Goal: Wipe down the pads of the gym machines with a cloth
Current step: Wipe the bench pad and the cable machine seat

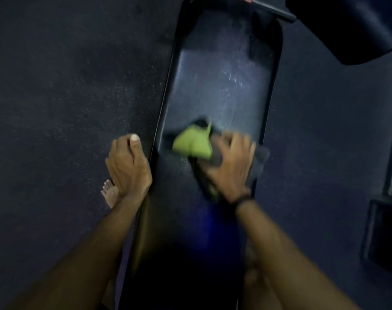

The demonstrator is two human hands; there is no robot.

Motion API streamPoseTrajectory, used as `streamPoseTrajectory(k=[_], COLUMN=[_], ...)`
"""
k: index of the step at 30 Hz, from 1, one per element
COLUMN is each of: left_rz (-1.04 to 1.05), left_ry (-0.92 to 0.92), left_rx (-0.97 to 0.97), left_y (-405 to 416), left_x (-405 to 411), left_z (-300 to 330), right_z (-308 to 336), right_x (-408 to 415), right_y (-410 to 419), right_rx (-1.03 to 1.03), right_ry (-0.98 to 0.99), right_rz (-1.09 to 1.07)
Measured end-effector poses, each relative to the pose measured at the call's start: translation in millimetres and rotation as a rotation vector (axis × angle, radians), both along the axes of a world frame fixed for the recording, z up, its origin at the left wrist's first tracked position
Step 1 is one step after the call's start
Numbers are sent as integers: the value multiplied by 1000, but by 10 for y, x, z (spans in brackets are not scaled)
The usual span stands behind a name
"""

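Forearms: both reach in from the near edge, bare; a dark band sits on the right wrist.
Right hand (229,163): fingers spread flat over the cloth (194,143), pressing it onto the bench pad (217,86); grip wide, a press and not a pinch. Blurred, so finger detail is poor.
Cloth: green on one face, dark on the other, bunched; lies on the near-middle of the pad, partly under the palm.
Left hand (128,163): off the pad's left edge, fingers curled under, thumb up; whether it holds anything, cannot tell.
Pad: long, dark, with a damp-looking sheen and droplets on the far half.
Risk: bunched cloth may skid out from a flat palm on the wet surface; it covers a narrow strip, so streaks and missed edges seem likely.
Around: bare foot (110,193) on the speckled floor (56,86), left of the bench; second pad (351,25) at far right.
In the way: that upper pad and its frame crowd the bench's far end.
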State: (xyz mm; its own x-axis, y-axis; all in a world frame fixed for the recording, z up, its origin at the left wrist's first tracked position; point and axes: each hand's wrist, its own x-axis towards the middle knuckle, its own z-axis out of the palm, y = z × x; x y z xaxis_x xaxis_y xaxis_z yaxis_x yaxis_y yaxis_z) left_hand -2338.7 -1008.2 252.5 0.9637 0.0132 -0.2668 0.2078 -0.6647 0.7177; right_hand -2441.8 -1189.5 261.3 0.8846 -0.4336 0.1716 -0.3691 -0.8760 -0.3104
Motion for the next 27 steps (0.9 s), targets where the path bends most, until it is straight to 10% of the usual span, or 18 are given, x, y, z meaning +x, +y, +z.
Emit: streamPoseTrajectory(k=[5,16,27], left_rz=[-88,-29,-356], left_ry=[-92,-102,-53], left_rx=[74,68,101], left_y=[-186,-362,37], left_x=[-53,-46,12], left_z=[-15,29,67], right_z=[38,188,73], right_x=[1184,-978,1011], right_y=[-808,644,-256], right_rx=[-136,96,1], right_ry=[-24,177,3], right_rz=[-441,141,-381])
